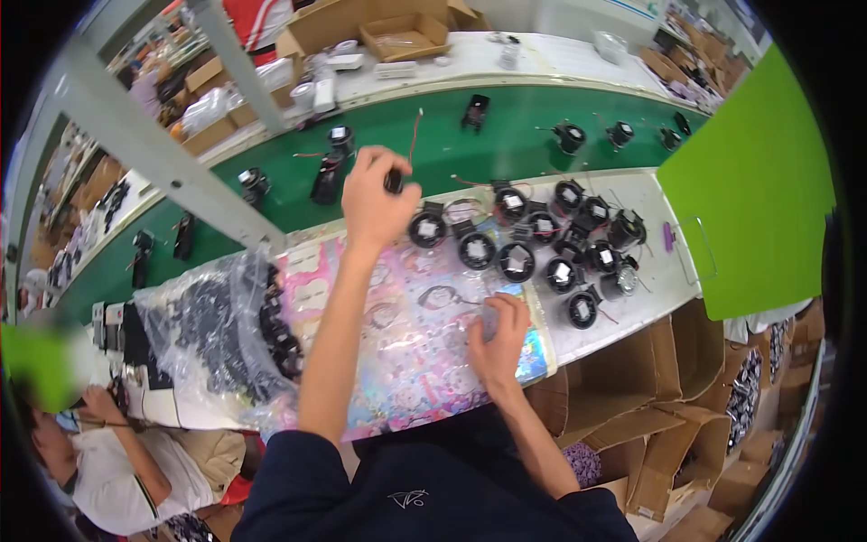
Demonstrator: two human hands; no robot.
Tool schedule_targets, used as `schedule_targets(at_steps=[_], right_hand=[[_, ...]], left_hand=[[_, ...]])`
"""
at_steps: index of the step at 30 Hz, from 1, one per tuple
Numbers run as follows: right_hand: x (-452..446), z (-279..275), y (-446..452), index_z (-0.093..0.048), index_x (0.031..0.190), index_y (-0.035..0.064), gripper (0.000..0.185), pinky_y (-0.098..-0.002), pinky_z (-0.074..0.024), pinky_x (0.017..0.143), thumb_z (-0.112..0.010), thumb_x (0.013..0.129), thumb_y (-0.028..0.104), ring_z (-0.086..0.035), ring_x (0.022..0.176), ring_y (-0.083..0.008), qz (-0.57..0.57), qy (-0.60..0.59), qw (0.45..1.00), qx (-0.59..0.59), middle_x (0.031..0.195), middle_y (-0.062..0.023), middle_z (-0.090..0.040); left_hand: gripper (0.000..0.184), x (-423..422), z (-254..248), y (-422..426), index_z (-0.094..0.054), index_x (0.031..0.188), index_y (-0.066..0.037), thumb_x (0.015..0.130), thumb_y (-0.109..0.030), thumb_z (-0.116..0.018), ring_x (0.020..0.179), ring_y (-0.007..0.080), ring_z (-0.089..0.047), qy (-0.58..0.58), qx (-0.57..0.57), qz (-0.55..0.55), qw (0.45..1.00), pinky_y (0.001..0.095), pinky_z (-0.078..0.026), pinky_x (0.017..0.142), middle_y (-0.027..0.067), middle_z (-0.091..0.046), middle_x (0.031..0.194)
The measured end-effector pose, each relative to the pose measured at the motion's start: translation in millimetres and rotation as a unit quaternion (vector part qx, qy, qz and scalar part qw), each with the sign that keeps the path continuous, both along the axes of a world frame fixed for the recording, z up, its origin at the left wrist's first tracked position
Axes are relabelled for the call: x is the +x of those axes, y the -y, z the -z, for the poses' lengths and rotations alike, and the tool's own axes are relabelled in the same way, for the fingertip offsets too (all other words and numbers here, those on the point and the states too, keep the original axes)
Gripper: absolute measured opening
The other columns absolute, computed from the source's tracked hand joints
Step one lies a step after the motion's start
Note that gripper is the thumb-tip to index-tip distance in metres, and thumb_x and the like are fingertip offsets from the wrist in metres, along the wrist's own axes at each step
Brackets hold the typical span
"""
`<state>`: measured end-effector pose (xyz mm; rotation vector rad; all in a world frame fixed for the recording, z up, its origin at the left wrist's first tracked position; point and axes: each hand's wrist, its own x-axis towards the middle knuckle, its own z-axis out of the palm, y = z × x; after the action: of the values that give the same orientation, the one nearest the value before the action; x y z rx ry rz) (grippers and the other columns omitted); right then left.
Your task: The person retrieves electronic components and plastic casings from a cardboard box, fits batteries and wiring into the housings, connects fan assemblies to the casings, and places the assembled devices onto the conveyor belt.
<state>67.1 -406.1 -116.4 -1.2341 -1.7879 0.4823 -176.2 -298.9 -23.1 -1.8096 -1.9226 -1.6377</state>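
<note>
My left hand [377, 206] is raised at the near edge of the green conveyor belt, its fingers closed around a small black part [395, 181]. A thin red wire [415, 135] with a pale tip rises beside that part. My right hand [499, 348] is low over the colourful printed mat [406, 361], fingers curled inward. Something greyish shows between its thumb and fingers, too unclear to name. Several round black motor-like units [517, 262] with white labels and wires stand to the right of my left hand, on the mat's edge and the white tabletop.
A plastic bag [212, 325] of black parts lies left of the mat. More black units [569, 137] sit on the green belt [515, 126]. A green panel [750, 190] stands at right, above cardboard boxes [614, 375]. Another person [135, 470] sits at lower left.
</note>
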Motion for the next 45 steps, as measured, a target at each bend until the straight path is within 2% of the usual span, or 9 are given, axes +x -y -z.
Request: schedule_targets(at_steps=[7,12,19,22,32,35,38,41,45], right_hand=[[-6.2,-9.1,-2.0,-0.065,0.101,0.0013,0.022,-0.0440,-0.0474,0.087,-0.070,0.081,-0.005,-0.060,0.097,-0.0337,-0.075,-0.008,0.991,0.109,0.103,-0.0155,-0.064],[-89.5,-55.8,-15.5,-0.065,0.101,0.0028,0.019,-0.0470,-0.0512,0.083,-0.071,0.083,0.001,-0.064,0.090,-0.0358,-0.305,-0.040,0.949,0.067,0.099,-0.0143,-0.065],[-222.3,-31.5,14.5,-0.069,0.109,0.0054,0.032,-0.0443,-0.0526,0.092,-0.079,0.081,0.017,-0.060,0.110,-0.0340,-0.527,0.127,0.839,0.043,0.115,-0.0145,-0.061],[-230.7,-31.5,33.3,-0.069,0.109,0.0053,0.038,-0.0440,-0.0525,0.094,-0.084,0.078,0.022,-0.060,0.110,-0.0343,-0.519,0.197,0.831,0.030,0.113,-0.0142,-0.060],[-213.9,-17.1,16.1,-0.064,0.097,0.0021,0.023,-0.0408,-0.0538,0.080,-0.079,0.084,0.013,-0.067,0.090,-0.0292,-0.502,0.039,0.856,-0.118,0.097,-0.0133,-0.066],[-191.2,-43.9,9.7,-0.066,0.102,0.0008,0.020,-0.0355,-0.0545,0.074,-0.076,0.087,0.010,-0.069,0.085,-0.0233,-0.420,-0.021,0.868,-0.266,0.095,-0.0135,-0.069],[-151.2,-77.3,2.6,-0.067,0.110,0.0005,0.023,-0.0318,-0.0549,0.072,-0.074,0.089,0.006,-0.070,0.085,-0.0205,-0.395,-0.046,0.873,-0.284,0.099,-0.0135,-0.070],[-116.6,-60.5,5.6,-0.067,0.115,0.0015,0.028,-0.0328,-0.0559,0.075,-0.070,0.088,-0.002,-0.070,0.086,-0.0229,-0.428,-0.061,0.894,-0.115,0.098,-0.0127,-0.069],[-96.7,-35.9,27.7,-0.065,0.111,0.0032,0.025,-0.0382,-0.0554,0.072,-0.066,0.088,-0.006,-0.069,0.084,-0.0328,-0.438,-0.087,0.890,-0.091,0.099,-0.0144,-0.065]], left_hand=[[0.013,27.1,52.7,218.4,-0.067,0.078,-0.008,0.066,-0.008,-0.072,0.087,0.0312,-0.066,-0.038,-0.083,-0.060,0.994,0.0406,-0.049,0.077,0.0105,-0.066,0.096],[0.017,42.2,64.7,293.7,-0.067,0.078,-0.009,0.062,-0.007,-0.072,0.086,0.0306,-0.064,-0.101,-0.101,-0.054,0.988,0.0418,-0.047,0.074,0.0095,-0.066,0.096],[0.018,42.1,68.9,293.8,-0.068,0.078,-0.009,0.060,-0.007,-0.072,0.082,0.0303,-0.061,-0.108,-0.082,-0.064,0.989,0.0420,-0.045,0.071,0.0094,-0.065,0.094],[0.019,42.8,69.1,294.3,-0.068,0.078,-0.009,0.060,-0.007,-0.072,0.081,0.0304,-0.061,-0.111,-0.066,-0.075,0.989,0.0420,-0.045,0.071,0.0094,-0.065,0.094],[0.019,38.7,73.3,281.1,-0.067,0.078,-0.009,0.060,-0.006,-0.070,0.080,0.0303,-0.060,-0.109,-0.061,-0.071,0.990,0.0411,-0.046,0.071,0.0095,-0.064,0.093],[0.031,38.3,71.7,278.0,-0.065,0.091,-0.007,0.060,-0.005,-0.070,0.081,0.0323,-0.060,-0.094,-0.063,-0.070,0.991,0.0429,-0.047,0.073,0.0115,-0.064,0.095],[0.045,36.8,72.7,277.8,-0.058,0.105,-0.004,0.061,-0.004,-0.070,0.084,0.0353,-0.060,-0.031,-0.071,-0.071,0.995,0.0448,-0.048,0.076,0.0141,-0.063,0.097],[0.053,33.5,72.0,276.5,-0.051,0.112,-0.002,0.062,-0.003,-0.071,0.092,0.0380,-0.061,-0.025,-0.071,-0.057,0.996,0.0451,-0.050,0.084,0.0183,-0.062,0.104],[0.060,34.1,81.9,273.0,-0.051,0.119,-0.003,0.063,-0.005,-0.074,0.099,0.0386,-0.061,0.011,-0.071,-0.046,0.996,0.0469,-0.049,0.087,0.0195,-0.060,0.110]])
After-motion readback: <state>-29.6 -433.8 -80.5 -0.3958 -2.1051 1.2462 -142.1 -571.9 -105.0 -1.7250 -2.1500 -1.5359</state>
